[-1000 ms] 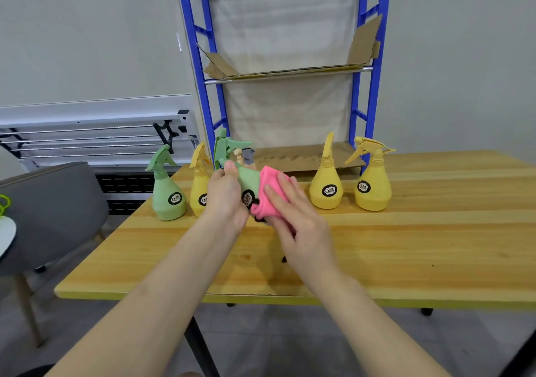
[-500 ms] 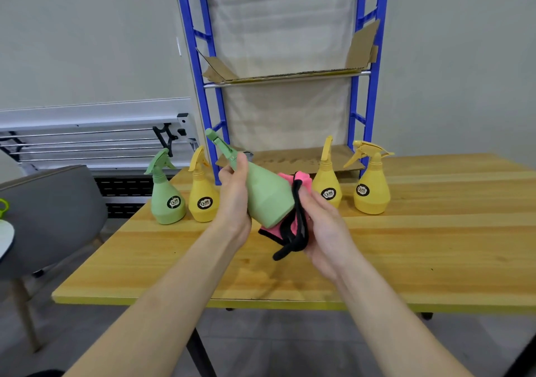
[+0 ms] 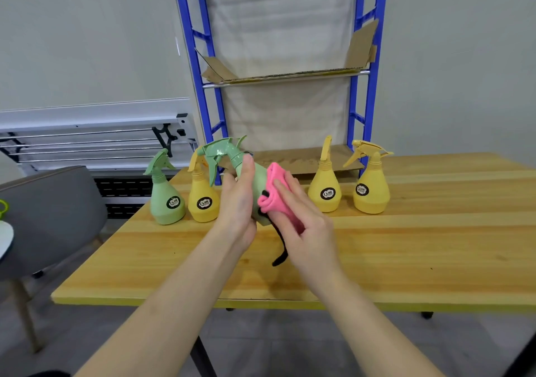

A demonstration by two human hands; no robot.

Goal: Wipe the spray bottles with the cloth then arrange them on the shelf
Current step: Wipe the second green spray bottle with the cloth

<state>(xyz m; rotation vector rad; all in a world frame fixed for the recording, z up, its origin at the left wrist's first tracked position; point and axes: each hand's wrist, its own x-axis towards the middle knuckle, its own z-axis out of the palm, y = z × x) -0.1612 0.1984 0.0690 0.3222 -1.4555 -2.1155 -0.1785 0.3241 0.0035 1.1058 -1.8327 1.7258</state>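
My left hand (image 3: 236, 202) grips a green spray bottle (image 3: 229, 156) by its neck and body, tilted with the nozzle toward the upper left, above the wooden table (image 3: 406, 246). My right hand (image 3: 301, 220) holds a pink cloth (image 3: 272, 194) with a black strap against the bottle's right side. On the table stand another green bottle (image 3: 166, 195) and a yellow bottle (image 3: 203, 199) to the left, and two yellow bottles (image 3: 324, 186) (image 3: 371, 186) to the right. Behind the table rises the blue shelf (image 3: 356, 92), lined with cardboard.
A grey chair (image 3: 49, 217) sits at the table's left end. A white metal rack (image 3: 87, 135) leans along the wall behind it. A white round object (image 3: 4, 237) shows at the far left edge.
The held green bottle has been turned so its nozzle now points further left and up. My right hand has shifted the pink cloth from under the bottle onto its right side.
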